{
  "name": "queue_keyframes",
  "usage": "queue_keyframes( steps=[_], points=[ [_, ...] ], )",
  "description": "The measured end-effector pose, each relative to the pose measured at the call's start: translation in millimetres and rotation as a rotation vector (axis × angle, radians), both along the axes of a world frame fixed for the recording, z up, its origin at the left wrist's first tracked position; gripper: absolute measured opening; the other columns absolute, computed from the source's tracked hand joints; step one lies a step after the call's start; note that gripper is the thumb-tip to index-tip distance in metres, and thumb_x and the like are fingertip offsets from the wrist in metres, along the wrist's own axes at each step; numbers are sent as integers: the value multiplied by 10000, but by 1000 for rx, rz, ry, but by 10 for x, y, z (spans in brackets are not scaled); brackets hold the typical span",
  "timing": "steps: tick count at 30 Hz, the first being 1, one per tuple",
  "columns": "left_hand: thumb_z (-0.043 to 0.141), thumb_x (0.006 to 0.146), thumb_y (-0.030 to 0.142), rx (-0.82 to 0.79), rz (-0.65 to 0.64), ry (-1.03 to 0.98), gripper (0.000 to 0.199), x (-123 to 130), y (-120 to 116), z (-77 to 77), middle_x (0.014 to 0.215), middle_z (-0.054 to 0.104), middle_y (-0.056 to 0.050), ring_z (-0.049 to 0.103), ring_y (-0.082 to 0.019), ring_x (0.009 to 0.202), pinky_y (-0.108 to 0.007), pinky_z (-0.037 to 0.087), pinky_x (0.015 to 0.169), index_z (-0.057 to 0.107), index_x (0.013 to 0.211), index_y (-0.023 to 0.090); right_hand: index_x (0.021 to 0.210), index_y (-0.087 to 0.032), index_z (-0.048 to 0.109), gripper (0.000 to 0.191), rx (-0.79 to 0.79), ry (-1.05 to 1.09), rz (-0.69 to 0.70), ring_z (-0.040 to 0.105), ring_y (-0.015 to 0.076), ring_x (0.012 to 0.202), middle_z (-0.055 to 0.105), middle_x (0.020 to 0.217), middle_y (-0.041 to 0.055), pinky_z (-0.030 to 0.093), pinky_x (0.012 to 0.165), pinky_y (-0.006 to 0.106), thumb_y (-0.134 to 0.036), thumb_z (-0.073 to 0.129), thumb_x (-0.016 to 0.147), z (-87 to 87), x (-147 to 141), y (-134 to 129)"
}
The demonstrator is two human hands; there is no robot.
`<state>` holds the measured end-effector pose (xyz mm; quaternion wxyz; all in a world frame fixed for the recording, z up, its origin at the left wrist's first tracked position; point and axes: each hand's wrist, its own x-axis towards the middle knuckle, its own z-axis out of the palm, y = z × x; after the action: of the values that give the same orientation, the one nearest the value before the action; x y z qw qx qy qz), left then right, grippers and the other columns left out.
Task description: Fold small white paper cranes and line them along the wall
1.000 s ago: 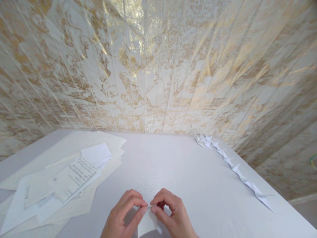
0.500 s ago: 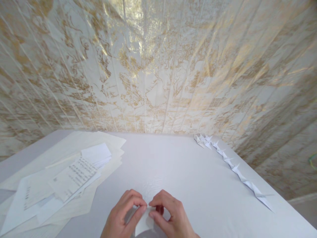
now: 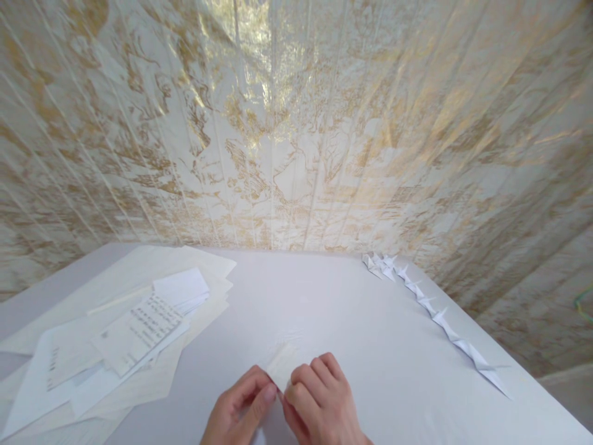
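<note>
A small piece of white folded paper (image 3: 281,367) is at the near middle of the table, its upper part showing beyond my fingertips. My left hand (image 3: 243,408) pinches its left lower edge between thumb and bent fingers. On the other side my right hand (image 3: 320,398) is closed on the paper, its fingers curled in and the thumb low. The two hands almost touch at the paper. Its lower part is mostly hidden by my fingers, so the exact fold cannot be made out.
Along the right edge of the white table (image 3: 315,303) runs a row of folded paper cranes (image 3: 445,324), with several clustered at the far end (image 3: 380,264). Loose sheets and printed papers (image 3: 134,330) lie spread at the left. A gold-patterned curtain (image 3: 287,154) hangs behind.
The paper has turned, and its upper part now points away from me past my fingers. My right hand has rolled over, showing its back, with its fingers more curled.
</note>
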<state>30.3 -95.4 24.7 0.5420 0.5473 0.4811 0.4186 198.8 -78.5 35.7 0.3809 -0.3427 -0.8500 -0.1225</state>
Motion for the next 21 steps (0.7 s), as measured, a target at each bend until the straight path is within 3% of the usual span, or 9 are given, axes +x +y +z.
queue_keyframes(
  steps=[4, 7, 10, 12, 16, 21],
  points=[
    [568, 858, 616, 15, 14, 105, 480, -86, 74, -59, 646, 393, 51, 443, -153, 649, -229, 399, 623, 474, 623, 209, 695, -226, 502, 200, 57, 8, 10, 406, 168, 564, 521, 554, -14, 301, 642, 341, -156, 512, 882, -25, -122, -45],
    [542, 931, 477, 254, -13, 278, 376, -151, 108, -39, 696, 493, 31, 526, -161, 688, -230, 426, 668, 530, 667, 210, 897, -226, 588, 81, -25, 95, 27, 459, 193, 668, 587, 729, 25, 321, 695, 356, -290, 541, 915, 15, -78, -69],
    [530, 968, 344, 509, -36, 437, 237, -177, 111, -28, 789, 577, 13, 586, -162, 772, -228, 444, 732, 597, 775, 223, 1072, -217, 590, 185, -107, 177, -23, 497, 233, 853, 599, 983, 84, 337, 771, 371, -182, 532, 900, 74, 38, -68],
    [518, 980, 299, 608, -53, 504, 193, -182, 102, -41, 842, 605, 4, 602, -158, 805, -228, 453, 755, 611, 825, 231, 1078, -203, 599, 220, -139, 201, -17, 489, 242, 919, 580, 1047, 95, 341, 808, 375, -124, 514, 890, 95, 95, -59],
    [504, 985, 240, 699, -101, 570, 162, -194, 78, -74, 942, 641, -13, 624, -155, 855, -227, 471, 793, 620, 872, 232, 1017, -207, 624, 152, -177, 221, 55, 489, 224, 880, 591, 985, 69, 345, 788, 354, -151, 537, 906, 80, 95, -42],
    [530, 966, 195, 701, -111, 531, 120, -192, 45, -77, 979, 675, 4, 649, -134, 901, -187, 471, 851, 630, 925, 248, 927, -219, 609, 108, -214, 251, 104, 498, 200, 832, 636, 915, 31, 338, 763, 334, -123, 564, 902, 13, 39, -32]
  ],
)
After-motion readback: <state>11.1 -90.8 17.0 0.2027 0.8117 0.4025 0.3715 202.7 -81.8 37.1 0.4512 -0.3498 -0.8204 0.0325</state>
